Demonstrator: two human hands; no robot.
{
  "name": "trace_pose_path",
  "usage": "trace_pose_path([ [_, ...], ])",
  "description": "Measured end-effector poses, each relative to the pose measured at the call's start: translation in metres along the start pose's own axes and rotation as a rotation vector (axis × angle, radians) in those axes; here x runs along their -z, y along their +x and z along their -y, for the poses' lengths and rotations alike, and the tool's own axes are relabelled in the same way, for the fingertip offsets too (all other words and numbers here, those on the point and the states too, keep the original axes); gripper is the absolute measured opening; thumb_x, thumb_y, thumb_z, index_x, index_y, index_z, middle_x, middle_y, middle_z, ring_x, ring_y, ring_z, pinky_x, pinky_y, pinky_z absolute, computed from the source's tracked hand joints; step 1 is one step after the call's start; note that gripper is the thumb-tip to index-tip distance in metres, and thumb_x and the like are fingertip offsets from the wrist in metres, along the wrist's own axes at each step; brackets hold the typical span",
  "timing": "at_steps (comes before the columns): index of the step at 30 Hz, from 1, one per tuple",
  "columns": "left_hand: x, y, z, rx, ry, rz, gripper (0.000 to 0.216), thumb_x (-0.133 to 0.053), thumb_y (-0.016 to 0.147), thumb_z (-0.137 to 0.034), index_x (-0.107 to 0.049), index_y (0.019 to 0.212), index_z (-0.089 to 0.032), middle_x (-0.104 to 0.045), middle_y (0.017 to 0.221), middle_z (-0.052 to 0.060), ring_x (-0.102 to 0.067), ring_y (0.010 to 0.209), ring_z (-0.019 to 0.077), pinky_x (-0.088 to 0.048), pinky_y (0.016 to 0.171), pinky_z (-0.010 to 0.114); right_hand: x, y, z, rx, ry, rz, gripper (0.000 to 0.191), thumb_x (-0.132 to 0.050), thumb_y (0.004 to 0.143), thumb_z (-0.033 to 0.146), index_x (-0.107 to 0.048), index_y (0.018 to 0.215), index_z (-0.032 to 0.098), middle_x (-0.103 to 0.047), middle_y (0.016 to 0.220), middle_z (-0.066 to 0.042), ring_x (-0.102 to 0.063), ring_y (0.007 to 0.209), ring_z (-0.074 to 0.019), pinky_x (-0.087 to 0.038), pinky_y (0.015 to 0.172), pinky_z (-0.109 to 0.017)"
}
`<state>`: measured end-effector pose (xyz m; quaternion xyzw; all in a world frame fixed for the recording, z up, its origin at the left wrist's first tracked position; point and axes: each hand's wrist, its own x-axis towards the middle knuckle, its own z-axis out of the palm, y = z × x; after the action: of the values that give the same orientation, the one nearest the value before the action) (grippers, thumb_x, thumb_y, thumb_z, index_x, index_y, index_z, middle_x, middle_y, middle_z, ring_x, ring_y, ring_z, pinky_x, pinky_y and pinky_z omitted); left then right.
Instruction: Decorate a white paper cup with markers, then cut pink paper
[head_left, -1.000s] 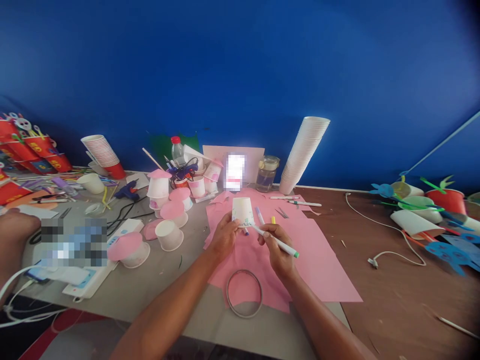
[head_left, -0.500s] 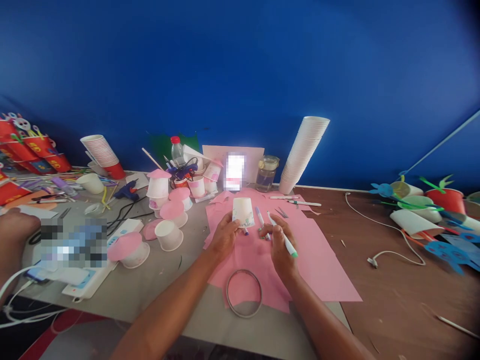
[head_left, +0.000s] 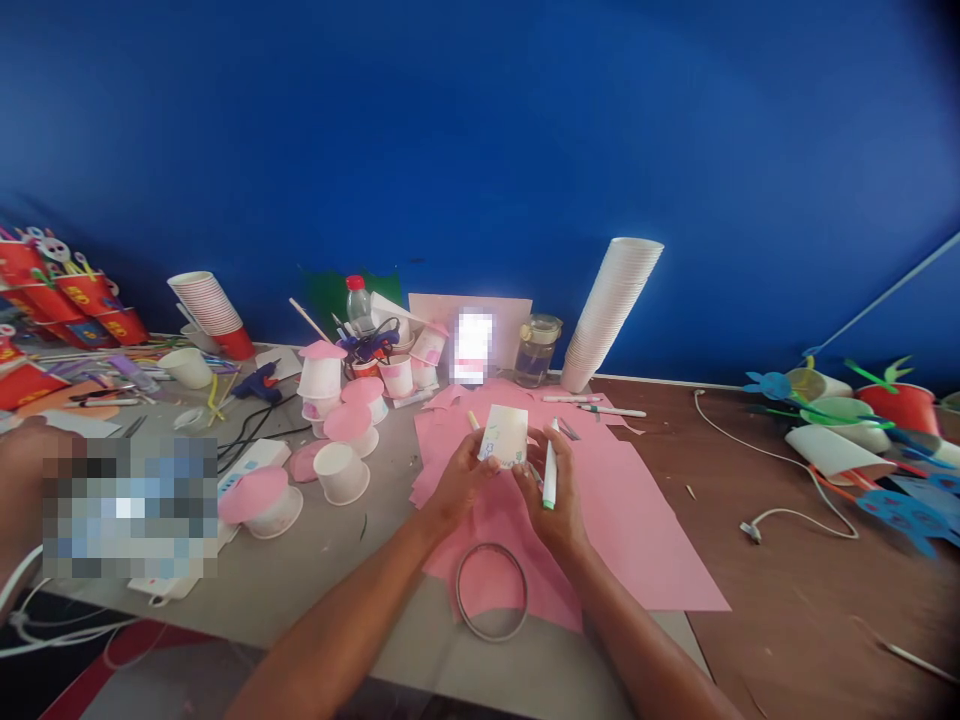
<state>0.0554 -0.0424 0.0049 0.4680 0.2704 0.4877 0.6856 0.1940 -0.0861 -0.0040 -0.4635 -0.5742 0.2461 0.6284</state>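
A white paper cup (head_left: 504, 434) with small green and blue drawings near its rim is held upside down and tilted over the pink paper (head_left: 637, 520). My left hand (head_left: 459, 478) grips the cup from the left, fingers closed round its side. My right hand (head_left: 556, 492) has a white marker with a green end (head_left: 551, 470) tucked in its grip, and its fingertips touch the cup's right side. A metal ring (head_left: 492, 592) lies on the pink paper's front edge. Behind the cup, several markers (head_left: 611, 411) lie on the paper.
Cups with pink paper tops (head_left: 259, 500) and a plain white cup (head_left: 341, 472) stand to the left. A tall leaning stack of cups (head_left: 611, 315) and a glass jar (head_left: 536, 350) are behind. Another person's hand (head_left: 37, 465) is at far left, near a power strip (head_left: 169, 590).
My right hand has moved in to the cup, and the marker has swung more upright. The cup has turned and shifted slightly right, showing a different side.
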Motion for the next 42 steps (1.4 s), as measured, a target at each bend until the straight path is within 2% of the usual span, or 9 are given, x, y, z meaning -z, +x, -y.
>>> trace_pose_path([
  [7, -0.008, -0.003, -0.005, 0.027, -0.236, 0.075, 0.043, -0.061, 0.085, -0.043, -0.058, 0.122, -0.021, -0.063, 0.121, 0.010, -0.057, 0.111, 0.0244, -0.041, 0.096, 0.038, 0.004, 0.004, -0.010, -0.062, 0.103, -0.029, 0.050, -0.058, 0.091, 0.037, -0.039, 0.136, 0.028, -0.055, 0.129, -0.014, -0.063, 0.109, -0.0253, -0.057, 0.085, -0.046],
  [11, -0.006, -0.002, -0.006, 0.098, -0.304, 0.092, 0.040, -0.062, 0.084, -0.035, -0.057, 0.122, -0.023, -0.063, 0.120, 0.008, -0.060, 0.106, 0.0225, -0.042, 0.096, 0.038, 0.006, 0.006, -0.012, -0.098, 0.115, -0.050, 0.049, -0.060, 0.089, 0.039, -0.043, 0.133, 0.027, -0.055, 0.129, -0.015, -0.062, 0.112, -0.0274, -0.058, 0.082, -0.046],
  [17, -0.005, -0.003, -0.014, 0.176, -0.357, 0.126, 0.042, -0.068, 0.078, -0.026, -0.058, 0.119, -0.022, -0.064, 0.115, 0.008, -0.061, 0.101, 0.0202, -0.041, 0.097, 0.039, 0.008, 0.007, -0.010, -0.073, 0.110, -0.016, 0.048, -0.059, 0.090, 0.037, -0.044, 0.134, 0.026, -0.055, 0.131, -0.015, -0.061, 0.114, -0.0277, -0.055, 0.088, -0.050],
  [23, -0.007, -0.001, -0.014, 0.182, -0.313, 0.123, 0.044, -0.076, 0.070, -0.022, -0.062, 0.112, -0.017, -0.067, 0.107, 0.010, -0.062, 0.096, 0.0205, -0.042, 0.094, 0.038, 0.011, 0.010, -0.008, -0.042, 0.092, -0.023, 0.046, -0.059, 0.090, 0.037, -0.046, 0.132, 0.025, -0.060, 0.125, -0.014, -0.063, 0.108, -0.0260, -0.053, 0.090, -0.051],
  [29, -0.001, 0.004, -0.005, 0.121, -0.182, -0.038, 0.051, -0.082, 0.064, -0.024, -0.062, 0.110, -0.019, -0.065, 0.107, 0.007, -0.059, 0.094, 0.0192, -0.043, 0.083, 0.033, 0.017, 0.010, 0.006, -0.023, 0.114, -0.198, 0.035, -0.044, 0.096, 0.042, -0.053, 0.125, 0.024, -0.065, 0.100, -0.007, -0.064, 0.084, -0.0194, -0.053, 0.079, -0.041],
  [32, 0.002, 0.005, -0.002, 0.089, -0.088, -0.054, 0.055, -0.084, 0.062, -0.027, -0.061, 0.111, -0.017, -0.065, 0.107, 0.009, -0.059, 0.095, 0.0210, -0.043, 0.082, 0.033, 0.017, 0.008, 0.009, 0.003, 0.148, -0.155, 0.038, -0.038, 0.097, 0.046, -0.062, 0.114, 0.021, -0.063, 0.087, -0.006, -0.060, 0.074, -0.0177, -0.051, 0.070, -0.036],
  [35, 0.003, 0.005, 0.001, 0.075, -0.033, -0.071, 0.057, -0.084, 0.061, -0.028, -0.060, 0.111, -0.016, -0.066, 0.106, 0.009, -0.059, 0.098, 0.0226, -0.043, 0.085, 0.035, 0.015, 0.006, 0.011, 0.009, 0.137, -0.068, 0.036, -0.040, 0.097, 0.044, -0.067, 0.100, 0.020, -0.059, 0.072, -0.002, -0.056, 0.066, -0.0159, -0.048, 0.064, -0.033],
  [38, 0.004, 0.005, 0.002, 0.068, -0.003, -0.088, 0.058, -0.084, 0.062, -0.027, -0.058, 0.112, -0.017, -0.065, 0.107, 0.008, -0.058, 0.100, 0.0227, -0.043, 0.087, 0.035, 0.013, 0.005, 0.016, -0.028, 0.114, -0.007, 0.030, -0.044, 0.095, 0.040, -0.067, 0.094, 0.020, -0.056, 0.063, 0.001, -0.053, 0.059, -0.0142, -0.045, 0.058, -0.030],
  [42, 0.002, 0.004, -0.001, 0.072, 0.046, -0.095, 0.060, -0.084, 0.062, -0.027, -0.056, 0.113, -0.017, -0.064, 0.107, 0.008, -0.058, 0.100, 0.0227, -0.044, 0.085, 0.034, 0.012, 0.004, 0.019, -0.075, 0.096, 0.003, 0.023, -0.048, 0.092, 0.037, -0.062, 0.095, 0.019, -0.055, 0.060, 0.002, -0.051, 0.055, -0.0137, -0.044, 0.053, -0.029],
])
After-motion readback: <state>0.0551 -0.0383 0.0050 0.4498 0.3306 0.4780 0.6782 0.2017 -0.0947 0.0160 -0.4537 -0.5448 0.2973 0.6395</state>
